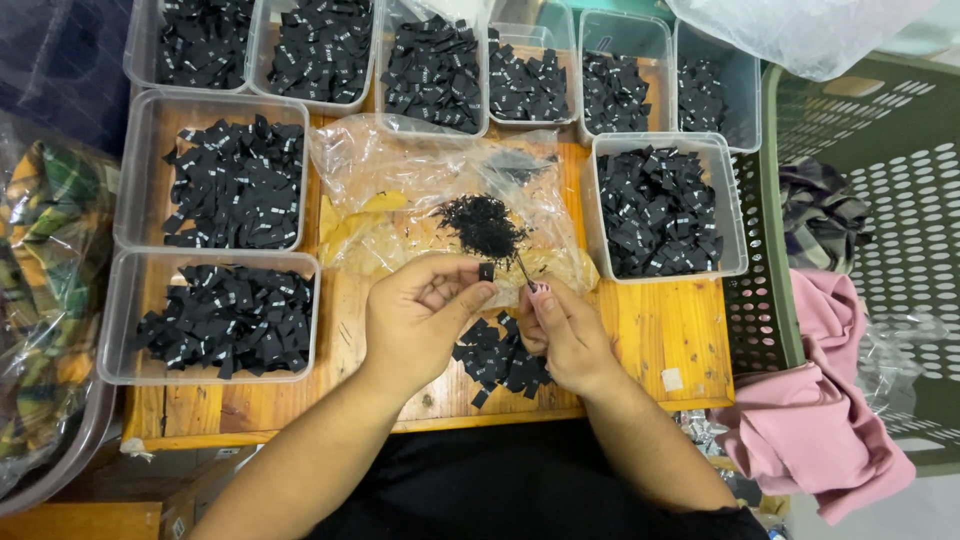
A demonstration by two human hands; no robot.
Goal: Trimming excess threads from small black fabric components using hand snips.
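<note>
**Small black tags, pins and tubs: one tag in hand**

Head view, the only one we have. Our left hand sits just left of centre, thumb & forefinger pinched shut on one small black woven fabric tag, held up off the table. Our right hand is at 3 o'clock of the left, fingers curled tight on a thin black plastic pin whose tip points to 11 o'clock, toward the tag. Under both hands, at 6 o'clock of the tag, a loose heap of the same black tags lies on the bare wooden tabletop.

At 12 o'clock of the hands: a crumpled clear plastic bag w/ a dark clump of black pins on it. Clear rectangular plastic tubs of black tags ring the work area, e.g. one at 9 o'clock, one at 2 o'clock. At 3 o'clock, a green perforated plastic basket & a pink cloth.

Progress, as we judge it: heap under hands small, tubs well filled. Which tubs hold finished tags, can't tell.
</note>
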